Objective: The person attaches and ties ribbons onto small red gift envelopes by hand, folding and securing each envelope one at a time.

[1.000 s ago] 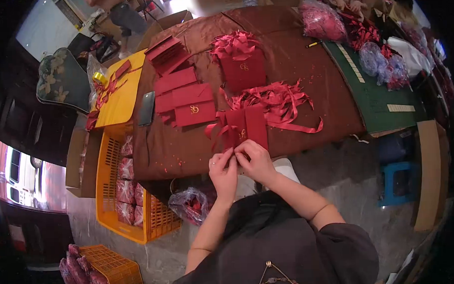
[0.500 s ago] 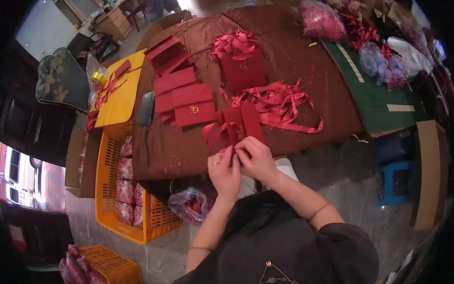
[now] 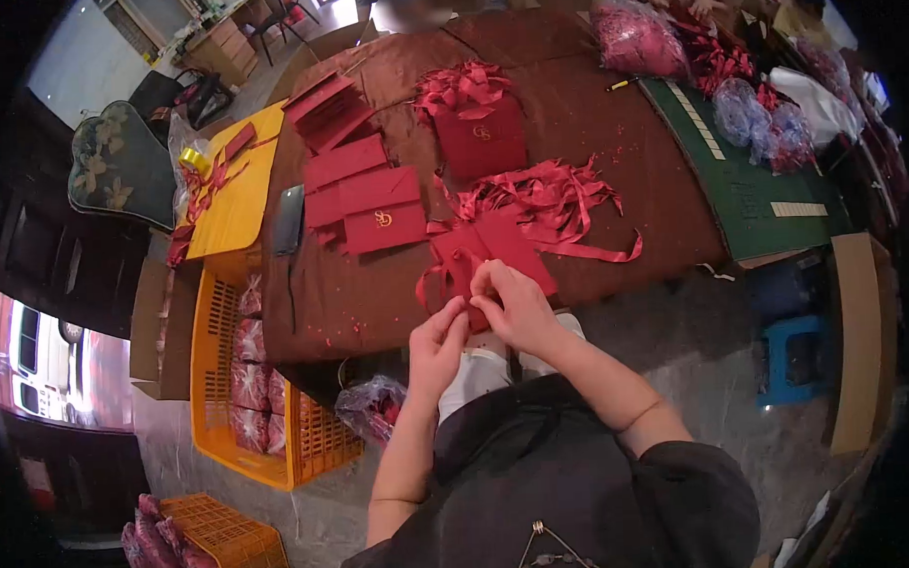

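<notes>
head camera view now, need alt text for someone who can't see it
A person's left hand and right hand are close together over a red bag at the near edge of a brown-covered table. Beyond it lie red ribbons and more red bags, some with gold lettering; an orange crate of wrapped packets stands left.

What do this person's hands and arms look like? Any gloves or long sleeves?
No gloves! The left hand and right hand are bare. The sleeves are dark, loose and short, ending just above the elbows, so the forearms are uncovered.
</notes>
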A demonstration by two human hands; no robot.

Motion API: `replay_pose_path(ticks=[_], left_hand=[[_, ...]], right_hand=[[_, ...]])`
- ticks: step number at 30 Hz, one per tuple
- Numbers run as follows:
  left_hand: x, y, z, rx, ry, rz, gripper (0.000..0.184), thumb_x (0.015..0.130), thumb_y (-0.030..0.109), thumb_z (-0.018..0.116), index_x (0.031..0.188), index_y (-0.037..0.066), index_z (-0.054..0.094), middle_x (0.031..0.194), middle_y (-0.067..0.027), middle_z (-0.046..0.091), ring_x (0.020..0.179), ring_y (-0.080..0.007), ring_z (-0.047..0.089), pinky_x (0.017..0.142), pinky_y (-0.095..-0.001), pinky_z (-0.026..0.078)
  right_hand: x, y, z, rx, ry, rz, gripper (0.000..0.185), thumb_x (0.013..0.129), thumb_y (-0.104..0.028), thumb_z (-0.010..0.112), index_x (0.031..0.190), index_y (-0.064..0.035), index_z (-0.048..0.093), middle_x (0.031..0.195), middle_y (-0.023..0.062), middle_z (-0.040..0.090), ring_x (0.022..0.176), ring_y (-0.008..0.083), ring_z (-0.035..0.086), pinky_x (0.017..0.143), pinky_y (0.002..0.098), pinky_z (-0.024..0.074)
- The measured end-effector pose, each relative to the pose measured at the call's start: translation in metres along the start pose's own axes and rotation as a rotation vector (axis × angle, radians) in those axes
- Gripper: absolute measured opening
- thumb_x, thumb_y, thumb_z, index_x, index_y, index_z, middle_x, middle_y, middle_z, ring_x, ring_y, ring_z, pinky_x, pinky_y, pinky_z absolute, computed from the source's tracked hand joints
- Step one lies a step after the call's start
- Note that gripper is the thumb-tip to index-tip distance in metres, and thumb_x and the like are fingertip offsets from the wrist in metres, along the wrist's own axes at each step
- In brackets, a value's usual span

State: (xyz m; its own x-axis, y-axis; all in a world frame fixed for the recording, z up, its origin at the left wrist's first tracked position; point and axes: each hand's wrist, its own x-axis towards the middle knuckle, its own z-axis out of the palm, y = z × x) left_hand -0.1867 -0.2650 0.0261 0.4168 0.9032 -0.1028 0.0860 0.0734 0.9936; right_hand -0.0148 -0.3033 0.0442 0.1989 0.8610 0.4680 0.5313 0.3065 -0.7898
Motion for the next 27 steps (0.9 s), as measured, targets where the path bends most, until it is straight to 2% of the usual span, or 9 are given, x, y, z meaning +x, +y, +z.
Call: replay_pose_path(ticks=[4,6,8,10,14,17,20,24,27], left_hand=[[0.011,-0.002,-0.006,0.136,0.017,0.160,0.029,0.092,0.004,0.067,0.119,-0.007,0.068,0.104,-0.0089,0.072,0.091,-0.0115,0.066,0.079,-0.0266,0.053],[0.014,-0.007,-0.008,0.374,0.004,0.314,0.024,0.082,-0.004,0.064,0.106,-0.004,0.069,0.097,-0.0112,0.067,0.086,-0.0226,0.068,0.077,-0.0303,0.054],[0.012,-0.007,-0.008,0.447,0.016,0.409,0.021,0.077,-0.004,0.064,0.097,-0.001,0.069,0.098,-0.0140,0.065,0.086,-0.0316,0.068,0.075,-0.0354,0.054],[-0.001,0.019,-0.004,0.603,-0.022,0.614,0.016,0.079,-0.001,0.065,0.094,0.001,0.069,0.101,-0.0138,0.066,0.087,-0.0337,0.068,0.073,-0.0389,0.055],[-0.013,0.038,0.001,0.737,-0.213,0.736,0.029,0.079,-0.002,0.062,0.105,0.010,0.069,0.100,-0.0117,0.063,0.084,-0.0340,0.068,0.070,-0.0431,0.057],[-0.013,0.030,-0.007,0.810,-0.280,0.906,0.030,0.072,-0.004,0.064,0.100,0.006,0.069,0.102,-0.0124,0.063,0.075,-0.0347,0.066,0.060,-0.0394,0.055],[-0.010,0.037,-0.018,0.856,-0.174,1.053,0.032,0.072,-0.006,0.067,0.103,0.004,0.070,0.092,-0.0117,0.063,0.074,-0.0303,0.066,0.059,-0.0364,0.054],[-0.003,0.034,-0.060,0.760,0.218,1.080,0.026,0.079,-0.003,0.074,0.105,0.002,0.070,0.086,-0.0124,0.065,0.068,-0.0289,0.064,0.057,-0.0356,0.052],[0.007,0.027,-0.076,0.793,0.310,1.033,0.018,0.081,-0.005,0.073,0.099,0.000,0.071,0.088,-0.0127,0.065,0.070,-0.0287,0.065,0.061,-0.0345,0.052]], right_hand=[[-0.005,0.003,0.000,0.213,-0.057,0.080,0.023,0.085,-0.001,0.070,0.099,-0.0022,0.052,0.085,0.0134,0.061,0.077,0.0303,0.064,0.071,0.0385,0.0518],[-0.011,0.002,0.002,0.241,-0.042,0.153,0.024,0.085,0.002,0.072,0.094,-0.0027,0.050,0.089,0.0093,0.064,0.081,0.0149,0.064,0.071,0.0287,0.0525],[-0.012,0.003,-0.005,0.251,-0.096,0.178,0.026,0.084,-0.001,0.076,0.093,-0.0041,0.052,0.091,0.0098,0.065,0.083,0.0130,0.063,0.072,0.0279,0.0520],[-0.001,-0.004,-0.024,0.172,0.023,-0.055,0.030,0.080,-0.002,0.080,0.096,-0.0046,0.055,0.098,0.0103,0.066,0.089,0.0165,0.064,0.077,0.0299,0.0519],[0.043,-0.005,-0.058,-0.333,0.154,-0.322,0.042,0.086,-0.037,0.075,0.114,-0.0067,0.064,0.109,0.0126,0.065,0.109,0.0350,0.058,0.101,0.0443,0.0433],[0.042,0.023,-0.057,-0.275,-0.284,-0.152,0.038,0.095,-0.040,0.066,0.108,-0.0050,0.069,0.100,0.0171,0.070,0.097,0.0349,0.066,0.086,0.0423,0.0506],[0.037,0.022,-0.062,0.000,-0.346,0.154,0.036,0.097,-0.039,0.062,0.102,-0.0035,0.070,0.094,0.0182,0.071,0.090,0.0369,0.068,0.077,0.0424,0.0516],[0.031,0.068,-0.086,0.088,-0.078,0.362,0.032,0.100,-0.032,0.062,0.099,-0.0001,0.067,0.084,0.0112,0.069,0.080,0.0172,0.065,0.073,0.0343,0.0495],[0.029,0.064,-0.085,0.068,-0.028,0.359,0.030,0.101,-0.030,0.061,0.098,-0.0001,0.066,0.080,0.0082,0.066,0.078,0.0129,0.060,0.072,0.0315,0.0484]])
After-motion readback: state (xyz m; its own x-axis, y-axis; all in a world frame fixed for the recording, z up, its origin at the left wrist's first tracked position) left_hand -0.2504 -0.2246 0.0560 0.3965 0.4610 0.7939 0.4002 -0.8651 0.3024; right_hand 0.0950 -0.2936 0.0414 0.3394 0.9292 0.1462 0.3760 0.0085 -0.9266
